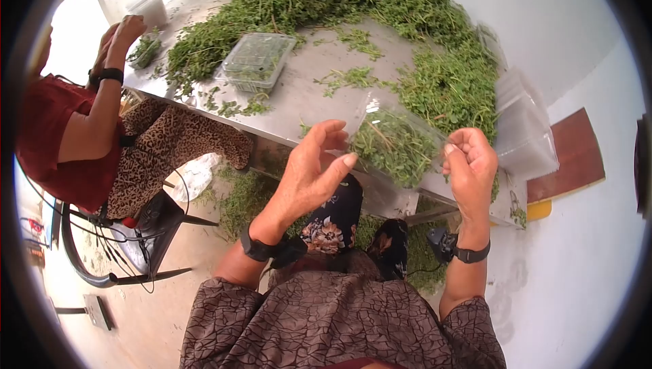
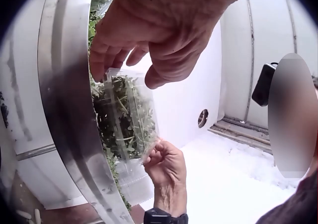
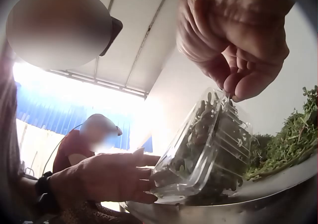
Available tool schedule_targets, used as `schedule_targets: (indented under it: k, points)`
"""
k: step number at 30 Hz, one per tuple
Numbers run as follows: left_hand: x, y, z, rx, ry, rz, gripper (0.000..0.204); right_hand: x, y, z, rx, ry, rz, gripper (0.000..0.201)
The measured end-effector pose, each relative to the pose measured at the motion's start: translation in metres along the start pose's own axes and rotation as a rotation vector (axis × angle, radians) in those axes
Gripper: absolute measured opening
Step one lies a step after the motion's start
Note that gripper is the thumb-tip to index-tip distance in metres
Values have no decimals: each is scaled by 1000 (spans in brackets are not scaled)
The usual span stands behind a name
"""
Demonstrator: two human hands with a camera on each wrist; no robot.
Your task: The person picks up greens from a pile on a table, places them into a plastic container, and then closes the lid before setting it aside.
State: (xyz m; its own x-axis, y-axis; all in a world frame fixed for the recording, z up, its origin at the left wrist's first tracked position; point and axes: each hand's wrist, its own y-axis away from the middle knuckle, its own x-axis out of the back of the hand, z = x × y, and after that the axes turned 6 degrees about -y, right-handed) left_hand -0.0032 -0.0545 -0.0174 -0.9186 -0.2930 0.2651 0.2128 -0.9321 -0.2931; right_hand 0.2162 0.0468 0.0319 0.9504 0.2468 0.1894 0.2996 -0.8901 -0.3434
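Right hand [image 1: 472, 169] pinches the clear box of greens [image 1: 396, 146] over the table's [image 1: 288, 104] near edge, left hand [image 1: 307, 173] just loosely open at its left side, so a slipping pinch could probably drop it.

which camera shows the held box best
The right wrist view: the box is large and side-on there, with the right hand pinching its edge. The head view shows it smaller, from above; the left wrist view, also smaller, below the left hand.
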Motion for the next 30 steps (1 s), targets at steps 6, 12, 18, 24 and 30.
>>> schedule_targets:
  k: [6, 12, 18, 24, 30]
  points:
    - [8, -12, 1, -138, 338, 143, 57, -1, -3, 20, -245, -438, 109, 10]
    - [-6, -5, -5, -30, 270, 216, 62, -32, -1, 26, -377, -637, 169, 7]
    - [-14, 0, -11, -34, 114, 205, 66, -28, 7, 32, -489, -429, -205, 18]
    - [-19, -5, -20, -94, -37, 235, 65, -34, 11, 37, -160, -188, -1, 47]
    - [-27, -5, -22, -159, -217, 274, 64, -55, 14, 45, 33, -146, -236, 62]
